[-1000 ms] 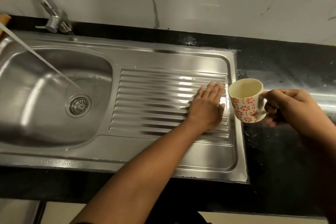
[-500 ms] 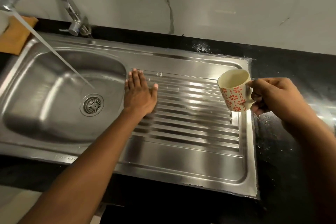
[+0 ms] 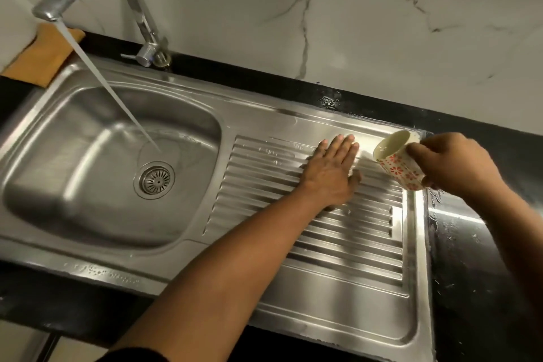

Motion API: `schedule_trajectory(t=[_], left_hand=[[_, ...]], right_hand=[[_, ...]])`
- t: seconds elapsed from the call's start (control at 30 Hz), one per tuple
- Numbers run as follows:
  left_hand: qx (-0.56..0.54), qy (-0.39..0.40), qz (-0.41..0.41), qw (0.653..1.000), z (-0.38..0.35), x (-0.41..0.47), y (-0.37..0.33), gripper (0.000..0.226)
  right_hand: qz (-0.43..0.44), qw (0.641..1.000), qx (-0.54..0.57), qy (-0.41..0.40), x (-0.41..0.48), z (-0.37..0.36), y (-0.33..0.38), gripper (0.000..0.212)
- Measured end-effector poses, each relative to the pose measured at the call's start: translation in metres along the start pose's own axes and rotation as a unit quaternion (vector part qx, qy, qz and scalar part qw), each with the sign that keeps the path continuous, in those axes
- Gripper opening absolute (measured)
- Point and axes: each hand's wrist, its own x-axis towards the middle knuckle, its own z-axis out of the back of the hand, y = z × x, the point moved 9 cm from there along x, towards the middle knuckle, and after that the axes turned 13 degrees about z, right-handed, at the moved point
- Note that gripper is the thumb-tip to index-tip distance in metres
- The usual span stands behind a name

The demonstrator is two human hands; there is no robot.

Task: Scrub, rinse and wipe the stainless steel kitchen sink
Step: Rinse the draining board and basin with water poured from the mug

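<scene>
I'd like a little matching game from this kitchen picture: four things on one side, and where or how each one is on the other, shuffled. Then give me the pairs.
Things:
1. faucet
2. mug
3. left hand
4. orange cloth

States:
A. lies flat on the ribbed drainboard
B. beside the sink, at its far left corner
C. pours water into the basin
D. tilted, gripped by the right hand

Pairs: 1-C, 2-D, 3-A, 4-B.
</scene>
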Motion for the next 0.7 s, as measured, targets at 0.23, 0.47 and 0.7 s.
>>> schedule_trajectory(t=[0.23, 0.47, 0.7], left_hand=[[-0.033, -0.032, 0.109, 0.993, 0.021, -0.003, 0.109, 0.079], [-0.071, -0.022, 0.26, 0.963, 0.019, -0.031, 0.193, 0.089], [-0.036, -0.063, 0.05, 0.996, 0.032, 0.011, 0.103, 0.079]], right_hand=[[0.103, 0.987, -0.122, -0.007, 0.057, -0.02, 0.071, 0.041], [0.06, 0.986, 0.151, 0.017, 0.069, -0.04, 0.093, 0.028], [-0.065, 0.931, 0.359, 0.022, 0.044, -0.02, 0.049, 0.026]])
